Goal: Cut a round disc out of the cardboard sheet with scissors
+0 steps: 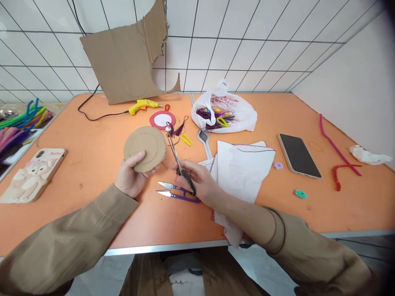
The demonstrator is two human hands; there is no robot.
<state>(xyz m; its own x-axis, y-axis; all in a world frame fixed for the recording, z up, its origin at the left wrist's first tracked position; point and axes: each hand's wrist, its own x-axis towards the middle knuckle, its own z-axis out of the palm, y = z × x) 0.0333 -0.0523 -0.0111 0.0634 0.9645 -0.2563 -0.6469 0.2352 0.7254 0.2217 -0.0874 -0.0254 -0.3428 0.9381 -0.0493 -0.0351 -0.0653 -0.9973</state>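
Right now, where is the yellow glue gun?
In the head view, the yellow glue gun lies at the table's far side, left of centre, just before the leaning cardboard sheet and behind the red-rimmed disc.

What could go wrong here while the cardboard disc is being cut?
The scissors in the right hand run close to the left hand pinching the disc, so a slip might nick the thumb. The open snips lie just under the right hand and could jab it. The white cloth overhangs the table edge and may slide off.
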